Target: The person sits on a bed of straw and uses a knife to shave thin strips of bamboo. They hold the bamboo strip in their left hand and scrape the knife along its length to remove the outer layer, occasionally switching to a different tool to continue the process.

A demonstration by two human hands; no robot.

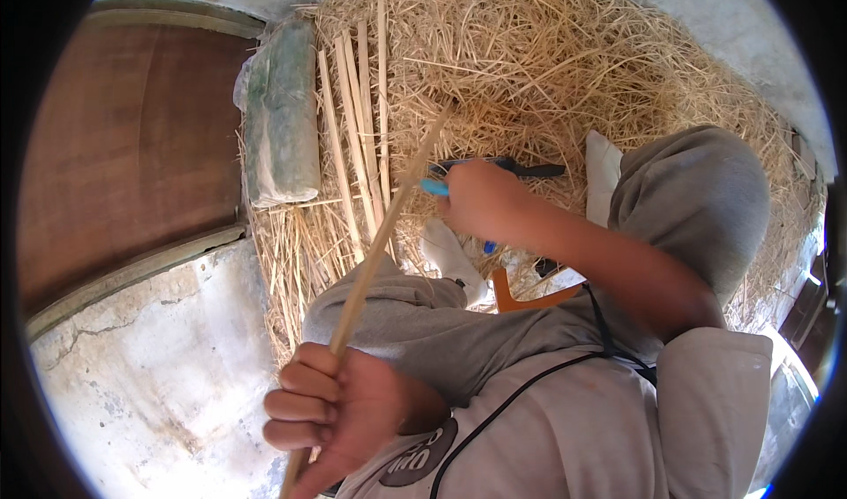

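My left hand is closed round the lower end of a long, pale wooden strip, which looks like split bamboo. The strip slants up and away over my bent leg, its far tip above the straw. Farther up, my right hand is a fist closed on a small light-blue object; most of it is hidden, so its kind does not show. The blue end sits close beside the strip; whether they touch I cannot tell. Just behind that fist lies a dark, knife-like tool on the straw.
Loose straw covers the floor ahead. Several pale strips lie at the left, beside a thick greenish cylinder. A brown panel and a pale wall stand left. An orange, curved object rests by my lap; a black cord crosses my shirt.
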